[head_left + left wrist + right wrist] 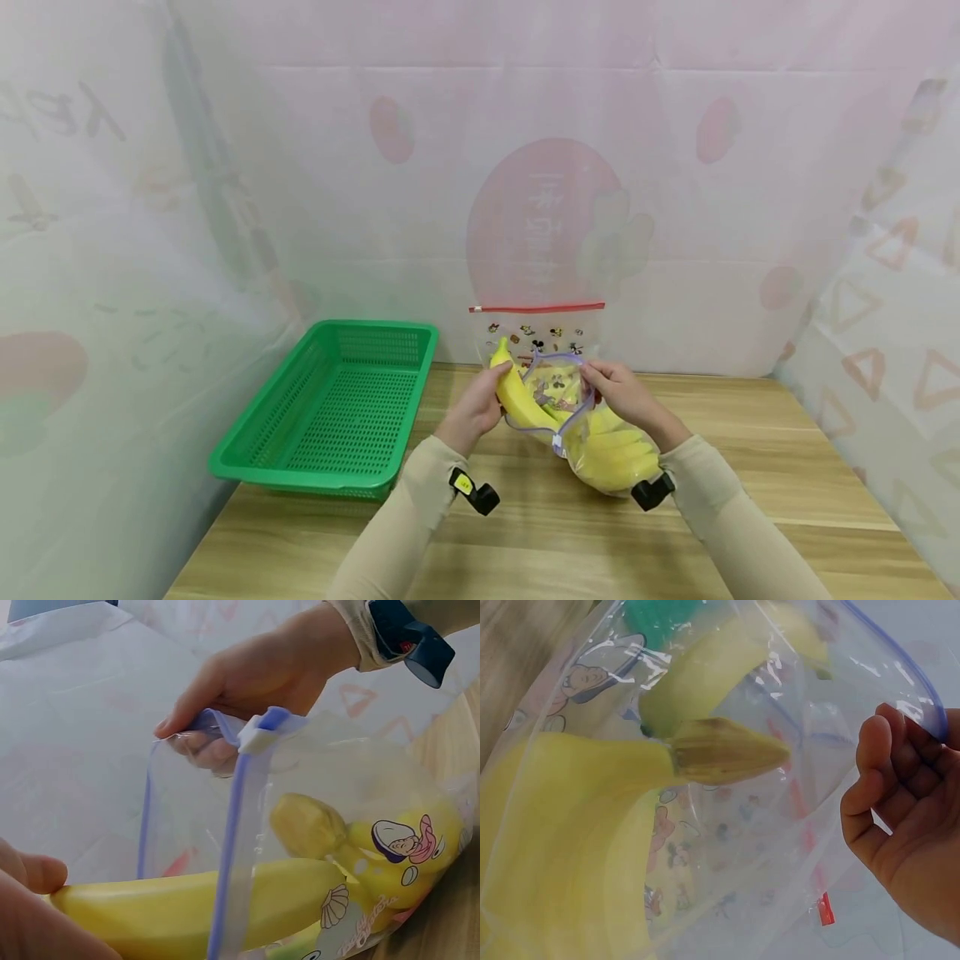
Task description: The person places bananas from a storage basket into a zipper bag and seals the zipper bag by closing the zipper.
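A clear zip bag with a purple rim (551, 429) is held open above the table. Inside it lies a bunch of bananas (618, 454), its brown stem end (727, 751) showing through the plastic in the right wrist view. My left hand (477, 404) grips a single yellow banana (517, 396), whose lower end is in the bag's mouth. My right hand (618, 390) pinches the bag's rim on the far right side. A white slider (259, 736) sits on the purple zip. Cartoon prints cover part of the bag.
A green plastic basket (352, 408) stands on the left of the wooden table (750, 483). Behind the hands, a second clear bag with a red zip (536, 308) stands against the printed white curtain (360, 208), which also hangs along both sides.
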A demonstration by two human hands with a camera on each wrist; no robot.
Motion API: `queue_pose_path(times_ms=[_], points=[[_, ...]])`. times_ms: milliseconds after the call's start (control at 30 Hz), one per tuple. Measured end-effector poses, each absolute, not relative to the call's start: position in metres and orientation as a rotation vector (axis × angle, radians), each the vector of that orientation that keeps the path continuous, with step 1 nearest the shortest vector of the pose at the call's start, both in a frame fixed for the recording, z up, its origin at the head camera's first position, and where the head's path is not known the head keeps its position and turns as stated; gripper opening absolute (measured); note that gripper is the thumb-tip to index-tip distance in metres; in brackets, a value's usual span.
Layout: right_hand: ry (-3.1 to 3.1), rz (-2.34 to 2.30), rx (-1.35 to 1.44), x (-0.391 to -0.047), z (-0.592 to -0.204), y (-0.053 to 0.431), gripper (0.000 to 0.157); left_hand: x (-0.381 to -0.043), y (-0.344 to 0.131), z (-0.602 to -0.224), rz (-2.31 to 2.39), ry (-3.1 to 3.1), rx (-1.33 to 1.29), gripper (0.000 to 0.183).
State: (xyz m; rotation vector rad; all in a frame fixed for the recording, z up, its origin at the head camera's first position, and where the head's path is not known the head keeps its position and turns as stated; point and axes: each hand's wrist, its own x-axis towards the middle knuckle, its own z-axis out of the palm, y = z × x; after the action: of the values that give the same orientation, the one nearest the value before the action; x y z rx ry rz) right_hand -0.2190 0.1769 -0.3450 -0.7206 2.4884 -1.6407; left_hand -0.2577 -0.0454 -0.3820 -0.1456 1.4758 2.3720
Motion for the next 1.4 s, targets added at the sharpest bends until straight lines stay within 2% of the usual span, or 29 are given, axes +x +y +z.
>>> queue_pose_path(times_ms=[167, 433, 800, 1033, 1233, 1400], points=[[2.480, -1.632, -0.742, -0.220, -0.345, 0.177, 0.038, -0.256, -0.041, -0.385, 2.289, 1.609, -0.177, 0.047], [2.499, -1.637, -0.737, -0.219, -0.344, 0.180, 0.039, -0.254, -0.037, -0.384, 2.223, 1.656, -0.071, 0.044], [2.501, -1.643, -0.733, -0.224, -0.351, 0.184, 0.040, -0.253, -0.042, -0.382, 2.420, 1.529, -0.183, 0.049], [2.524, -1.611, -0.746, -0.235, -0.365, 0.188, 0.043, -0.253, -0.027, -0.379, 2.476, 1.528, -0.127, 0.046], [2.513, -1.612, -0.741, -0.220, -0.343, 0.180, 0.040, -0.254, -0.021, -0.384, 2.298, 1.768, -0.095, 0.049], [2.517, -1.618, -0.742, -0.220, -0.343, 0.181, 0.039, -0.253, -0.025, -0.390, 2.080, 1.978, -0.074, 0.052]])
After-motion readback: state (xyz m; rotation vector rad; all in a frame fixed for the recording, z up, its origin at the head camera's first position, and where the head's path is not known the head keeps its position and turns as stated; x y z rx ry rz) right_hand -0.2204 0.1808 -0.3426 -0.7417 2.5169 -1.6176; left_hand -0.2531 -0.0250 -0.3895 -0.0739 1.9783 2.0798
